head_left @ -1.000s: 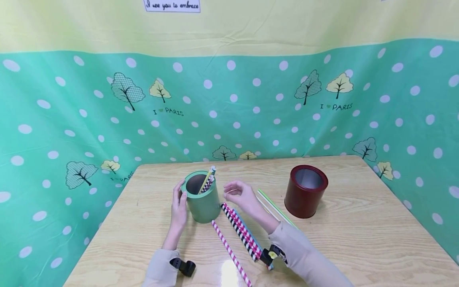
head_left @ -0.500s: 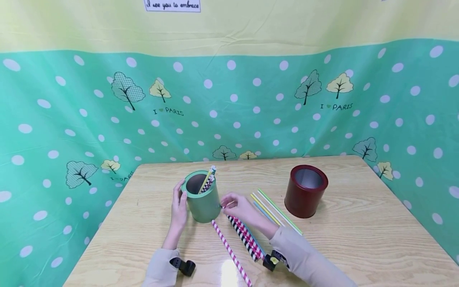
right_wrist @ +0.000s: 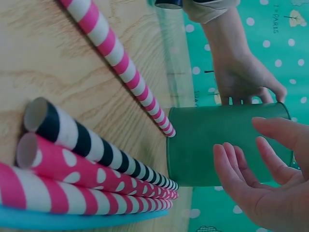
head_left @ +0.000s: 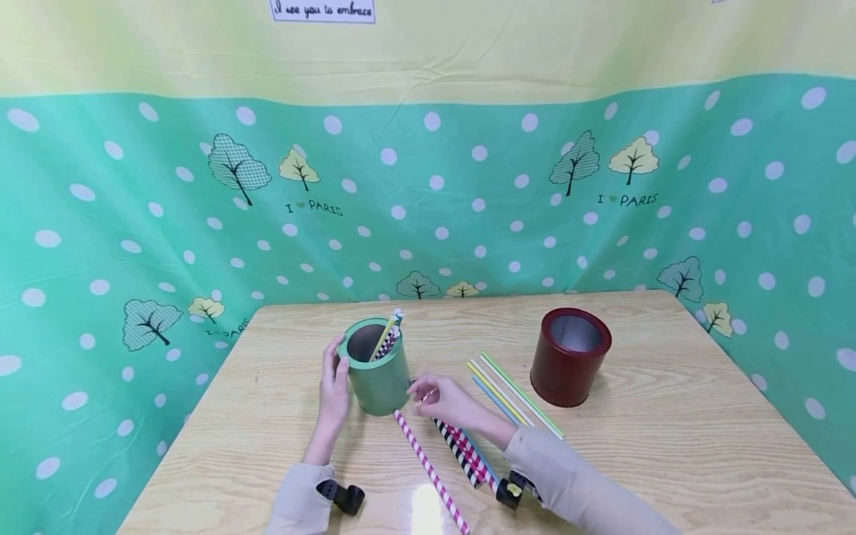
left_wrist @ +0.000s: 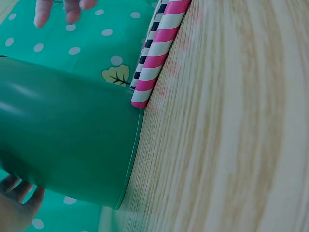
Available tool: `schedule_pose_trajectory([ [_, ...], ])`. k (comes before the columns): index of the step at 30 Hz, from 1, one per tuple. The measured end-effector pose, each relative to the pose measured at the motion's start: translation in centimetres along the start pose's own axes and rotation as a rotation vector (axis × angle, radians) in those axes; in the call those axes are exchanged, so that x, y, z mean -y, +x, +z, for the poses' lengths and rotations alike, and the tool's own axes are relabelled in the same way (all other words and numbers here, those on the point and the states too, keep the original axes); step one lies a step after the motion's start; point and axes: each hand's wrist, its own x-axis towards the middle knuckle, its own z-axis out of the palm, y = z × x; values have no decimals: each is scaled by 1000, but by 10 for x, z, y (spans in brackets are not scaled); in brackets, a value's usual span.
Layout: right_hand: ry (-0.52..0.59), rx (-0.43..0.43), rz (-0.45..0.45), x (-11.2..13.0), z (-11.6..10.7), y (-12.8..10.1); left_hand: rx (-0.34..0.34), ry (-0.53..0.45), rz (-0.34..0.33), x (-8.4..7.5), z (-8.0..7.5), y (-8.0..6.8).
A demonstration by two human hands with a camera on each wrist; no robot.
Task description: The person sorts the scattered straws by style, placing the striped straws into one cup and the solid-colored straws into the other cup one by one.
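1. Head view: the left hand (head_left: 332, 391) rests against the side of the green cup (head_left: 376, 375), fingers at the rim, and steadies it on the table (head_left: 669, 446). The cup already holds several straws (head_left: 389, 334). The right hand (head_left: 446, 399) hovers low over the far ends of the patterned straws (head_left: 463, 452) lying just right of the cup. A single pink-striped straw (head_left: 429, 468) lies beside them, its end touching the cup base.
2. Step in hand, as judged: reaching for another straw. The next move calls for a pinch on one straw only (they lie packed together).
3. Left wrist view: shows the cup wall (left_wrist: 63, 140) close up and the striped straw end (left_wrist: 157, 53) butting against it, which the head view barely resolves.
4. Right wrist view: the right hand (right_wrist: 263, 179) is wide, fingers relaxed, holding nothing. The black-striped, dotted and pink-striped straws (right_wrist: 91, 164) lie side by side on a blue one. The red cup (head_left: 571, 357) and thin plain straws (head_left: 511, 394) appear in the head view only.
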Motion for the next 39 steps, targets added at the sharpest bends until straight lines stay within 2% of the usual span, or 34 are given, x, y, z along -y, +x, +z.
schedule_pose_trajectory([
  [5, -66, 40, 7, -7, 4, 1, 5, 9, -12, 0, 0, 0],
  [12, -71, 128, 11, -16, 12, -2, 4, 8, -12, 0, 0, 0],
  [16, -112, 157, 17, -18, 14, -3, 2, 15, -14, -1, 0, 0],
  [26, -130, 191, 33, -23, 20, -4, -1, 8, 1, 0, 0, 0],
  [32, -114, 192, 64, -24, 23, -5, 3, 16, -13, 0, 0, 0],
  [39, -152, 189, 63, -29, 26, -5, 2, 4, -11, 1, -1, 0],
])
